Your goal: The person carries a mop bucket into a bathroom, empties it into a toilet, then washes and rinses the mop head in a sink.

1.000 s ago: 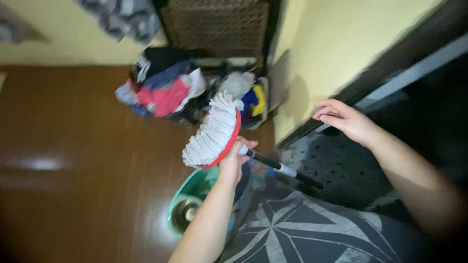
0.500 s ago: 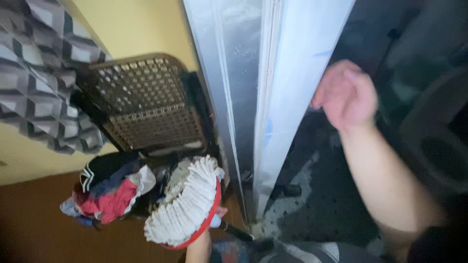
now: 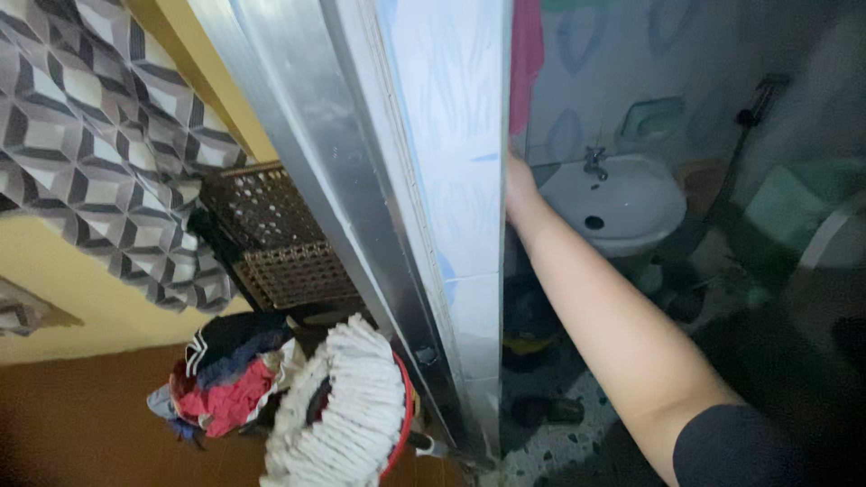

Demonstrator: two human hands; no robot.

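Fingers of the right hand (image 3: pixel 516 176) hidden behind the edge of the door (image 3: pixel 442 180); impossible to tell whether spread or curled. Only the wrist and heel of that hand visible, pressed against the door's edge at mid height, forearm stretching back down to the lower right into a dark sleeve (image 3: pixel 740 446). Left hand out of sight below the frame, so finger state unknown there too.

Mop head (image 3: pixel 347 410) low in the picture, just left of the door's metal frame (image 3: pixel 361 207): white strings on a round red base, tilted up with the strings facing left, a bit of dark handle (image 3: pixel 422 442) poking out at the base.

Beside the mop on the left, a heap of clothes (image 3: pixel 225 383) in red, black and blue. Above it a brown woven basket (image 3: pixel 275 239) against the yellow wall (image 3: pixel 63 298), with a grey geometric-patterned cloth (image 3: pixel 99 135) hanging over it.

Past the door, a white washbasin (image 3: pixel 622 203) with a tap (image 3: pixel 594 162), a pink cloth (image 3: pixel 525 54) hanging above, speckled floor (image 3: pixel 577 433) below.
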